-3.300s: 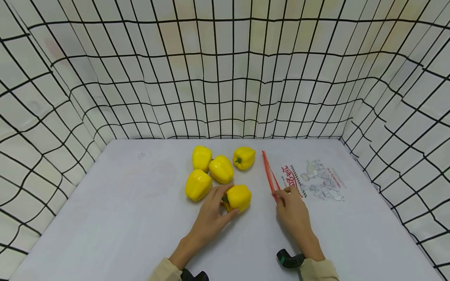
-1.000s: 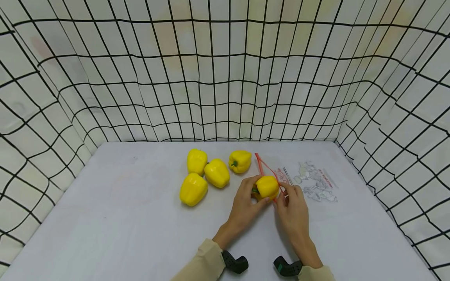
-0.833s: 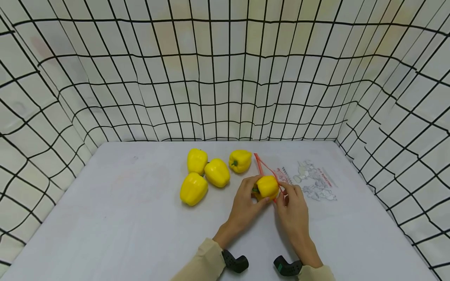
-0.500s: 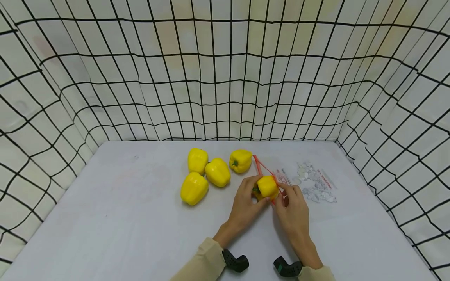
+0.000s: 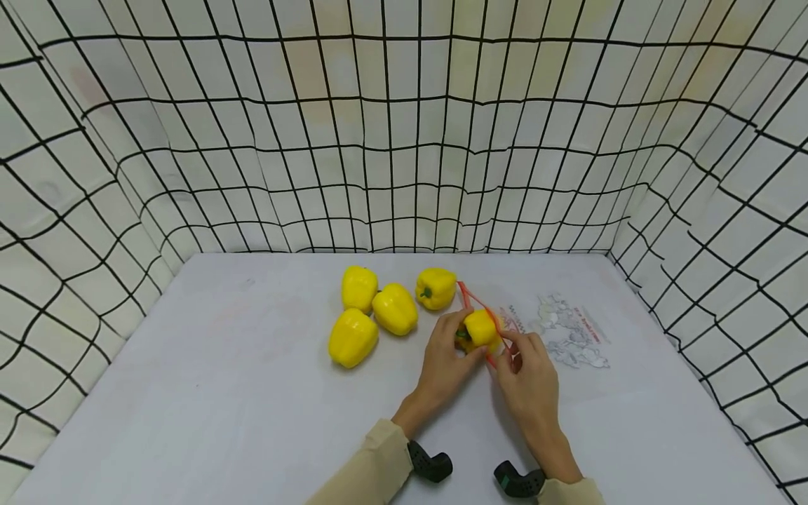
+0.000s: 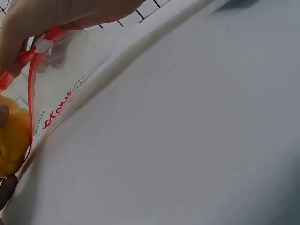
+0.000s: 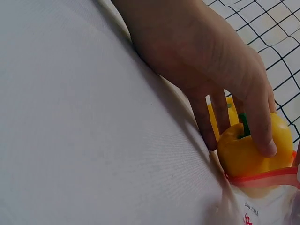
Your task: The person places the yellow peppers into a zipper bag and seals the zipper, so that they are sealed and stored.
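Note:
My left hand (image 5: pixel 445 359) grips a yellow bell pepper (image 5: pixel 482 327) with fingers and thumb round its stem end. The pepper's far end is in the mouth of a clear zip bag (image 5: pixel 571 333) with a red zip edge (image 5: pixel 473 297). In the right wrist view the red edge crosses the pepper (image 7: pixel 243 152), and its green stem points toward the left hand. My right hand (image 5: pixel 529 379) pinches the bag's red edge beside the pepper; in the left wrist view the same hand (image 6: pixel 70 14) holds the edge up, away from the pepper.
Several more yellow bell peppers stand left of the hands: one near left (image 5: pixel 353 338), one in the middle (image 5: pixel 395 309), one far left (image 5: pixel 360 287) and one close to the bag (image 5: pixel 436 288). A white table (image 5: pixel 252 393) lies beneath, with black netting (image 5: pixel 404 140) around it.
My left hand has brought the pepper rightward from beside the other peppers to the bag. The bag's red edge has spread open, and the pepper has lately gone slightly farther in.

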A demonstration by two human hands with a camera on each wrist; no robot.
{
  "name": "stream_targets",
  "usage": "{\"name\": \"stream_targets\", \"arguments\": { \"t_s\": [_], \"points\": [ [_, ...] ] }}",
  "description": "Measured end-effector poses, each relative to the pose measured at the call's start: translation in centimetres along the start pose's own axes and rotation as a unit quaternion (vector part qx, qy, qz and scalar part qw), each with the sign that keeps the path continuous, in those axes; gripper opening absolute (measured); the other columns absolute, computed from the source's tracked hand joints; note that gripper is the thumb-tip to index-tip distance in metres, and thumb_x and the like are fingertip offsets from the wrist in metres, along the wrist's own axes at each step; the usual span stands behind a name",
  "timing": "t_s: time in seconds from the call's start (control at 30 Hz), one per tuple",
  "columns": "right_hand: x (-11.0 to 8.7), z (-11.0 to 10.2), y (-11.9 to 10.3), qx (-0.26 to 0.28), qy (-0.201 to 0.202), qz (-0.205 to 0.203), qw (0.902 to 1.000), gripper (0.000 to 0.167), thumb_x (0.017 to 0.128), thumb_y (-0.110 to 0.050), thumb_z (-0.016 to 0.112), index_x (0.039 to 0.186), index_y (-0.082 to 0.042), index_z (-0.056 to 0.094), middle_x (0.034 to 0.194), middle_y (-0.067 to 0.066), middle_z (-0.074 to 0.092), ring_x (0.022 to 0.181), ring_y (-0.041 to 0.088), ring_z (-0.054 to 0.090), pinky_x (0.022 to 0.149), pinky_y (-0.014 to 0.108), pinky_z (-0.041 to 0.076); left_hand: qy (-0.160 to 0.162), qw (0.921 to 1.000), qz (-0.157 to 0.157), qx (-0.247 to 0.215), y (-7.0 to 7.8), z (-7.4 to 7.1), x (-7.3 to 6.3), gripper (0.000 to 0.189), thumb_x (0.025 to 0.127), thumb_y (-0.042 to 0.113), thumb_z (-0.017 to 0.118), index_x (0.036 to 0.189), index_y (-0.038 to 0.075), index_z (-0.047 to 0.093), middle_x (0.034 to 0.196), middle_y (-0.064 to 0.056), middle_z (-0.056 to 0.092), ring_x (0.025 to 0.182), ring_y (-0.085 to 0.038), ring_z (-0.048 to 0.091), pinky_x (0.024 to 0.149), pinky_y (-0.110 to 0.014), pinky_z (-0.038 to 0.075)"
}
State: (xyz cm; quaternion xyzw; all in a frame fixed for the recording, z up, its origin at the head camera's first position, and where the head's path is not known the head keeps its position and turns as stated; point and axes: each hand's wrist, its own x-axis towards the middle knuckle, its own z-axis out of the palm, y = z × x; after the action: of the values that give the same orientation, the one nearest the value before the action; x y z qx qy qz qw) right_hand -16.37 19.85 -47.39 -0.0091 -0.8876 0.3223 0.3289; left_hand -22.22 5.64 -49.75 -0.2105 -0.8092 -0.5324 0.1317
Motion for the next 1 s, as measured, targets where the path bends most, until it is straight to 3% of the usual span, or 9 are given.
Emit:
{"name": "stream_targets", "arguments": {
  "t_s": [0.13,0.47,0.63,1.0],
  "points": [
    [-0.2,0.1,0.4,0.000,0.001,0.000,1.0000,0.026,0.087,0.000,0.074,0.112,-0.005,0.075,0.087,0.004,0.058,0.067,0.013,0.049,0.057,0.023,0.044,0.008,0.9999,-0.013,-0.001,-0.1,0.6,0.6,0.066,0.089,0.015,0.083,0.148,0.012,0.054,0.144,-0.010,0.057,0.136,-0.025,0.056,0.117,-0.045,0.046],
    [-0.4,0.3,0.3,-0.002,0.005,0.005,1.0000,0.028,0.086,0.001,0.074,0.113,-0.005,0.075,0.085,0.004,0.057,0.068,0.012,0.048,0.058,0.022,0.044,0.029,0.9976,-0.063,0.003,0.2,2.4,1.6,0.063,0.089,0.019,0.084,0.146,0.015,0.057,0.139,-0.009,0.060,0.129,-0.024,0.059,0.115,-0.044,0.048],
    [-0.7,0.1,0.0,0.000,0.005,0.004,1.0000,0.027,0.085,0.002,0.073,0.111,-0.006,0.075,0.085,0.003,0.057,0.068,0.011,0.048,0.057,0.021,0.044,0.023,0.9984,-0.051,0.007,0.2,2.5,1.3,0.064,0.088,0.017,0.084,0.146,0.016,0.056,0.136,-0.009,0.059,0.127,-0.024,0.060,0.114,-0.044,0.049],
    [-0.1,0.1,0.0,0.000,0.013,-0.006,0.9999,0.028,0.085,0.004,0.074,0.112,-0.005,0.075,0.083,0.004,0.055,0.067,0.011,0.047,0.056,0.021,0.042,-0.027,0.9994,-0.004,0.022,0.2,2.5,1.8,0.070,0.095,0.014,0.076,0.157,0.015,0.045,0.148,-0.014,0.054,0.137,-0.029,0.054,0.118,-0.047,0.044]
  ]
}}
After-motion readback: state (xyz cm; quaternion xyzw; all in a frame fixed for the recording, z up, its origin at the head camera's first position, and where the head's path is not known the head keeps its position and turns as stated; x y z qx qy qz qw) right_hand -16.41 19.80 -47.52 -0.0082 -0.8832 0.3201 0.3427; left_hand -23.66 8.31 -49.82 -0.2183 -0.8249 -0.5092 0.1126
